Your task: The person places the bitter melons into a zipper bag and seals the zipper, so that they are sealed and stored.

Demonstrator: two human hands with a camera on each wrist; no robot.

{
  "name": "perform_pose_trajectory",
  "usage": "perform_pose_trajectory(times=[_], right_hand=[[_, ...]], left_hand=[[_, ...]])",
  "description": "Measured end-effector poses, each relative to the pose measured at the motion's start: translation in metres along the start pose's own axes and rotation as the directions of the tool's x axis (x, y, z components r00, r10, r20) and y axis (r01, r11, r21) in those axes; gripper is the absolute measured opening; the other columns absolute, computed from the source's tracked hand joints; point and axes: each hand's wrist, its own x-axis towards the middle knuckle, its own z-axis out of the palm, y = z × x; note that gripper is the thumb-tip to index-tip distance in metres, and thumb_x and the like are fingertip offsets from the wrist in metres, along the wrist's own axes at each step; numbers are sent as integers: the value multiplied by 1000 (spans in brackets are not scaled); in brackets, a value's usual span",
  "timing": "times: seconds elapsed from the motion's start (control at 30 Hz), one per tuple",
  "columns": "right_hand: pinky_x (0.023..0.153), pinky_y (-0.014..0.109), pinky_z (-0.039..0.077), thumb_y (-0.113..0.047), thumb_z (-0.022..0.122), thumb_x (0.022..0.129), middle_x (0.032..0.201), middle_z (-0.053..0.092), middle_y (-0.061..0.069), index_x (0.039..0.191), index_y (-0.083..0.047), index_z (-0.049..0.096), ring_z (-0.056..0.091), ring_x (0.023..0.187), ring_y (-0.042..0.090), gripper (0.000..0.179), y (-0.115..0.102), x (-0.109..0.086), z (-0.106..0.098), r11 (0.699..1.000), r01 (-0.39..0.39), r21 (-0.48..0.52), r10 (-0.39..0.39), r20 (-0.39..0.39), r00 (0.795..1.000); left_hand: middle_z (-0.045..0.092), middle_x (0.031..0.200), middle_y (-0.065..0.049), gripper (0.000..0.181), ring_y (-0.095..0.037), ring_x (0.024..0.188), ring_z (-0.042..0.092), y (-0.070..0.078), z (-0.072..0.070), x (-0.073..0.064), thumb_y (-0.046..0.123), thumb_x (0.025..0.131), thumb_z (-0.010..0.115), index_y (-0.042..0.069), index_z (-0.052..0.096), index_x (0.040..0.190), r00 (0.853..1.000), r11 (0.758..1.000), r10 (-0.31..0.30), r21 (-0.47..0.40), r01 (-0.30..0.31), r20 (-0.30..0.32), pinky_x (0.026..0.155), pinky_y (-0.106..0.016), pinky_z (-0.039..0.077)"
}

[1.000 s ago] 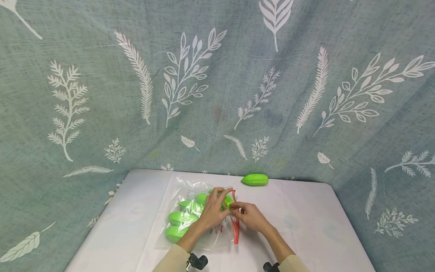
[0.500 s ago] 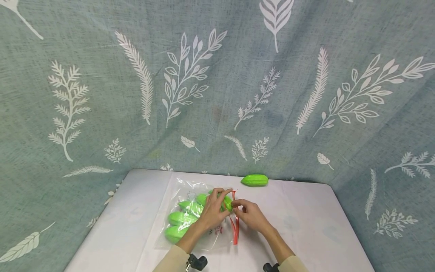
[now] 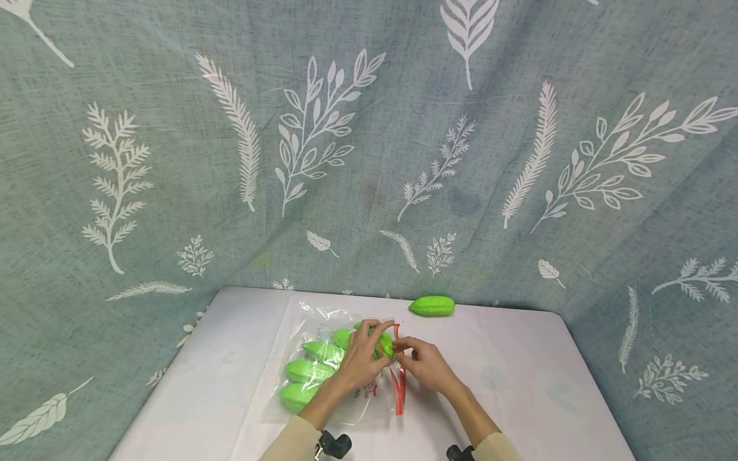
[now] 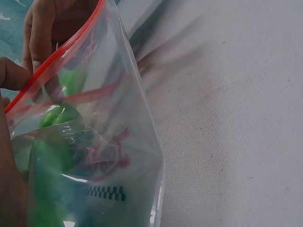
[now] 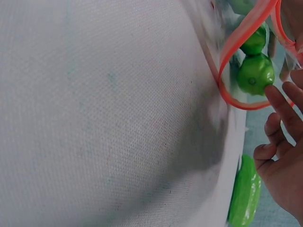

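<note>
A clear zip bag [image 3: 369, 410] with a red zip strip [image 3: 399, 400] lies on its side, its mouth towards the right. Several green ridged gourds [image 3: 309, 370] are inside it. My left hand [image 3: 359, 355] holds the mouth apart, thumb and fingers spread along the red edge. Within the opening, a green ridged gourd [image 5: 255, 75] shows its blunt end. My right hand [image 3: 428, 365] reaches into the mouth, and in the right wrist view an extended fingertip [image 5: 271, 89] touches that end. The left wrist view looks through the bag's film [image 4: 109, 156], which blurs the gourd behind it.
Another green ridged gourd [image 3: 432, 306] lies near the back edge of the white-covered table [image 3: 507, 371]. A grey-green curtain [image 3: 369, 160] with white leaf patterns hangs behind and at both sides.
Since the first frame, the right fingers have drawn slightly to the right and more of the gourd's end shows at the mouth. The left hand keeps its place; the last half second shows almost no movement.
</note>
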Motion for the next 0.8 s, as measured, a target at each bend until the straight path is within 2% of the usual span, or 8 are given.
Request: perform_pose_trajectory(times=[0.4,0.8], right_hand=[[64,27,46,-25,65,96,113,69,-3,126,-19,68,55,81,19,30,3,1,-1,1000,-17,10,17,-4,1000],[65,29,46,-26,65,95,112,69,-3,126,-18,68,55,81,17,31,5,1,-3,1000,-4,24,5,-21,1000]], left_hand=[[43,132,-6,78,-22,119,47,0,1,-1,24,77,71,23,46,151,999,1000,21,13,-21,-24,100,-50,37],[42,133,-6,80,-22,120,47,-3,1,-1,25,79,75,24,44,152,1000,1000,9,-6,-9,3,103,-52,37]])
